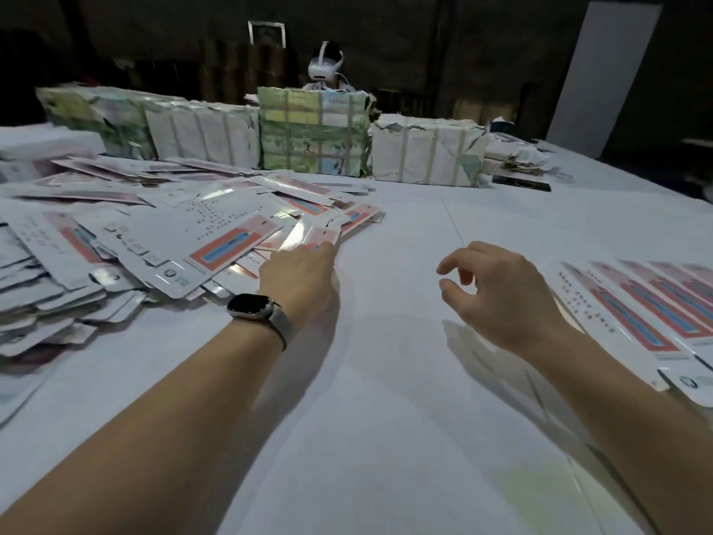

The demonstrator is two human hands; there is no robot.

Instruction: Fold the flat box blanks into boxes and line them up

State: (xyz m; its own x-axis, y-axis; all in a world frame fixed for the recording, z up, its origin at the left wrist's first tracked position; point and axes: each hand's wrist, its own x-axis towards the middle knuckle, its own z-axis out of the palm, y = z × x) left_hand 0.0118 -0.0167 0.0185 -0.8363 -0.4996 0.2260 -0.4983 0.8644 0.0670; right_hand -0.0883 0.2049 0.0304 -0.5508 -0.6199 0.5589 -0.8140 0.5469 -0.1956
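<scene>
Wrapped bundles (316, 131) line the counter (386, 380) behind the blank pile (173, 241); left hand (299, 278) touches it, fingers hidden; right hand (497, 291) loose, empty

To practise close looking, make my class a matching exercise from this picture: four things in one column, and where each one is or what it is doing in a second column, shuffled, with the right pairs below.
Things
1. left hand
2. right hand
3. row of folded boxes
4. wrapped bundles

Places or states
A. lined up at the right edge of the table
B. stacked along the far side of the table
C. reaching to the edge of the pile of flat blanks
D. held above the bare cloth, fingers loosely curled, holding nothing

Pairs: 1-C, 2-D, 3-A, 4-B
</scene>
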